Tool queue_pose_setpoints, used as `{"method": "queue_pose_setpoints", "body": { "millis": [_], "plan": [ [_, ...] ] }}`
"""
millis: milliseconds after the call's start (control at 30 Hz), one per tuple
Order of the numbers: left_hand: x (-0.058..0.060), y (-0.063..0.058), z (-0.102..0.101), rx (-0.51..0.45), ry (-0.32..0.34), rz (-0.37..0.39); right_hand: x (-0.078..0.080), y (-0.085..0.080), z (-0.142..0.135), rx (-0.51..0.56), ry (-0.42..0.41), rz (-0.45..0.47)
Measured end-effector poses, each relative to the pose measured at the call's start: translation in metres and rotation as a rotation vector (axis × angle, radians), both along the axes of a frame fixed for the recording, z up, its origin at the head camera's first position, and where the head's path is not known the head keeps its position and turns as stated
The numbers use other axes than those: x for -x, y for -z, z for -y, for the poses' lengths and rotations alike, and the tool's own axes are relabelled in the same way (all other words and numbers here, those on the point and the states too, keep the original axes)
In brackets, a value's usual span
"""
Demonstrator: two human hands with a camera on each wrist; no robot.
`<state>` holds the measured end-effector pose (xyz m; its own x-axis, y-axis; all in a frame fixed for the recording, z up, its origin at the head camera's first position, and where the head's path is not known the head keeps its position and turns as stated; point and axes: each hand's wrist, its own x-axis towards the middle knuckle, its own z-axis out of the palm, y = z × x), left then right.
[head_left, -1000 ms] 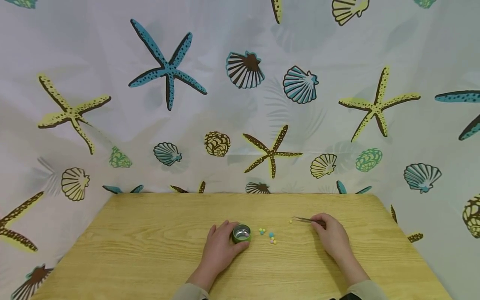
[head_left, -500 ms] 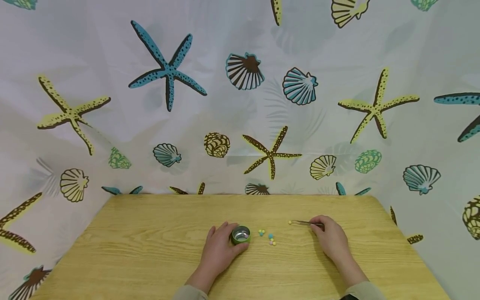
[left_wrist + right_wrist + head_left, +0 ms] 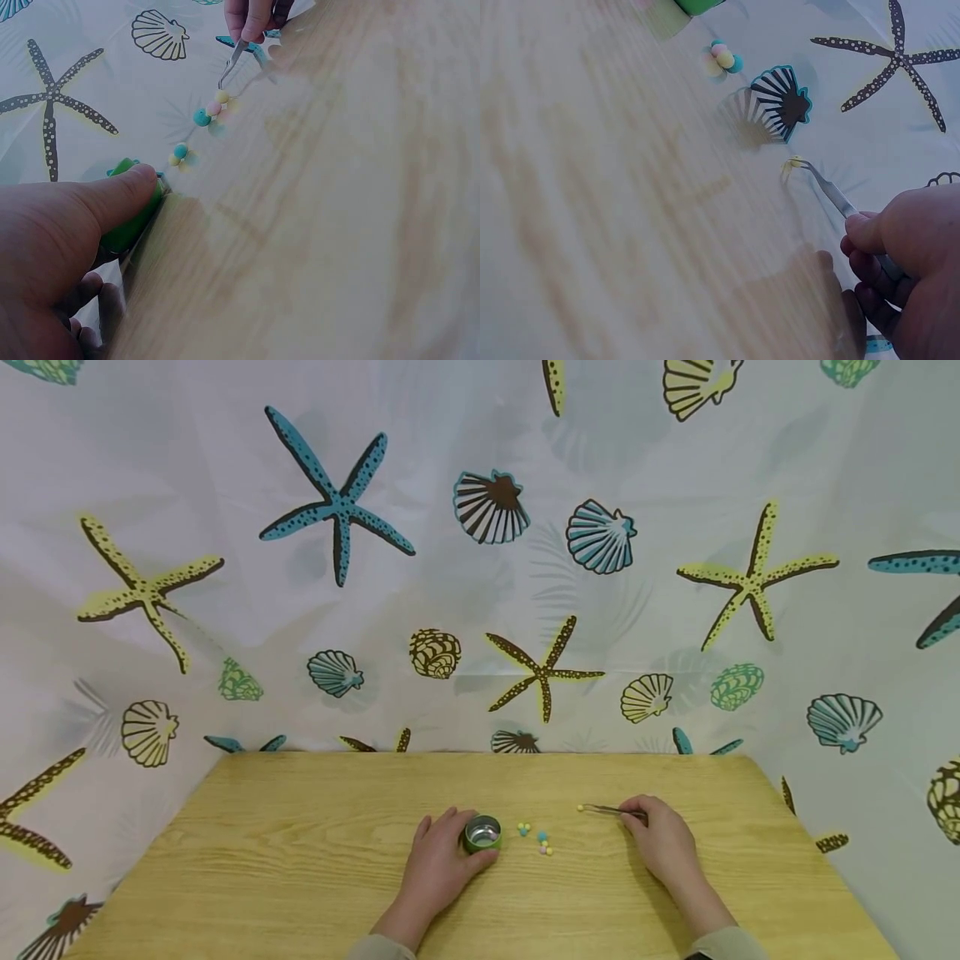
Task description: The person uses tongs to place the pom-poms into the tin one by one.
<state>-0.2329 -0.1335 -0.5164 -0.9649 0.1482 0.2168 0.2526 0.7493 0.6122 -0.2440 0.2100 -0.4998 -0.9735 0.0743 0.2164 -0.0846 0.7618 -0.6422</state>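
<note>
My left hand [image 3: 438, 864] holds a small round green tin [image 3: 131, 225], its thumb and fingers about the sides. The tin stands upright with its top uncovered, showing a shiny inside; a pale spot there is too small to identify. In my right hand [image 3: 663, 843] I pinch metal tweezers [image 3: 834, 195] with bent tips, pointing left. Their tips are at a small yellow bead [image 3: 795, 161]; whether they grip it firmly I cannot tell. Between the hands lie several loose beads, including a blue bead [image 3: 542, 836] and a pink bead [image 3: 543, 850].
The wooden table [image 3: 322, 810] extends to both sides and ends at a curtain [image 3: 420, 577] printed with starfish and shells. A small cluster of yellow and blue beads, with a blue bead [image 3: 523, 832] in front, lies just right of the tin.
The tweezer tips have come down and slightly left, from just above the yellow bead to the bead itself. My left hand has stayed on the tin.
</note>
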Motion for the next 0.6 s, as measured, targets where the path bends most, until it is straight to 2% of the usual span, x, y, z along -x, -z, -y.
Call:
{"method": "queue_pose_setpoints", "body": {
  "millis": [300,600],
  "plan": [
    [-0.0048,0.0023,-0.0004,0.002,-0.004,0.007,-0.0052,0.0030,0.0005,-0.020,-0.003,-0.014],
    [-0.0024,0.0002,-0.0004,0.015,-0.001,-0.007,-0.0021,-0.0014,-0.0012,-0.016,-0.028,-0.001]
  ]
}}
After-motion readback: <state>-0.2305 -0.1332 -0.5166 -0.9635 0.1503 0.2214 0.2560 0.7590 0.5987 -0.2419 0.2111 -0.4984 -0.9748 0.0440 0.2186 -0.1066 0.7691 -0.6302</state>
